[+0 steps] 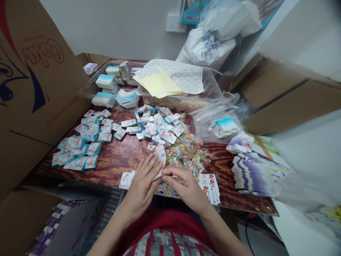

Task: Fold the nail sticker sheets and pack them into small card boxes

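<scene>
The left hand (142, 187) and right hand (184, 185) pinch a thin printed paper card (160, 155) by its edges, the light, flimsy card bowing easily above the counter (119, 160).

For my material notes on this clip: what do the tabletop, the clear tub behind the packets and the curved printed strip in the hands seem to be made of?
The tabletop looks like reddish-brown wood or wood-print laminate: strong grain, glossy shine. The clear tub seems rigid transparent plastic, with see-through walls and moulded edges. The printed strip, held by the left hand and right hand, looks like thin paper or card, since it curves; any coating cannot be told.
</scene>
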`<action>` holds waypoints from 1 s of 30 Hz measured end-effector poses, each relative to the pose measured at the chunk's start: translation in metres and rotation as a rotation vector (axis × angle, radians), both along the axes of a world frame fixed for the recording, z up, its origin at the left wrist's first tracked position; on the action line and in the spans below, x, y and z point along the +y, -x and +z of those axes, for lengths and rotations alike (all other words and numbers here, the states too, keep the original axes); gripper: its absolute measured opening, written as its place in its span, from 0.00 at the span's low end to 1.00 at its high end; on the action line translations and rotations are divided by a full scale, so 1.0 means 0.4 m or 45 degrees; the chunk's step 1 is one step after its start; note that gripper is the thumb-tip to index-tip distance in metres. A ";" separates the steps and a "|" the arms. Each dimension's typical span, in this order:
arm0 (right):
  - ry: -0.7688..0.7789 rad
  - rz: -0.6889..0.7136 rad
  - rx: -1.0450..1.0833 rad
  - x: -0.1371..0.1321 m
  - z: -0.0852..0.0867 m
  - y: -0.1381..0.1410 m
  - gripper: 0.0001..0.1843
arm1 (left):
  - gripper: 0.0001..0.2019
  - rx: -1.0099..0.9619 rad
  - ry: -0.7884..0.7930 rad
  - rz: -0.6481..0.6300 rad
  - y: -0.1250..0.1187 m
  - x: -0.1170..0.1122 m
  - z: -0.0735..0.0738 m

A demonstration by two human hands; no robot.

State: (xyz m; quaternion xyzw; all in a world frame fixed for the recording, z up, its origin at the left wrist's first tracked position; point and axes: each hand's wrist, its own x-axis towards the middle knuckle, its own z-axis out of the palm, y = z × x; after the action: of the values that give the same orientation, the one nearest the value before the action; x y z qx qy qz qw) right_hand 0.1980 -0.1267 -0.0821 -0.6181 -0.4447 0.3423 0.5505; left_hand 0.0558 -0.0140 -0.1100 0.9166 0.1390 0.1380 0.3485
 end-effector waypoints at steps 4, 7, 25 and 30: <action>-0.095 -0.285 -0.485 -0.007 -0.010 -0.020 0.08 | 0.20 -0.080 0.300 -0.034 0.009 0.005 0.014; -0.017 -0.202 -0.570 -0.018 -0.028 -0.045 0.08 | 0.19 -0.069 0.526 -0.028 0.019 0.013 0.040; 0.248 -0.177 0.015 -0.030 -0.093 -0.041 0.18 | 0.22 0.040 1.798 0.320 -0.025 -0.020 -0.071; 0.405 -0.001 0.254 -0.063 -0.094 -0.056 0.18 | 0.22 -0.005 1.512 0.525 -0.044 -0.018 -0.081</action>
State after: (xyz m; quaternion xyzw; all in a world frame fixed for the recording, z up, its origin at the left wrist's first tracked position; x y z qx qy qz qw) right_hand 0.2205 -0.1519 -0.1196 -0.6606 -0.3279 0.4677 0.4872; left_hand 0.0736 -0.0211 -0.1423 0.5209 0.3653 0.1035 0.7646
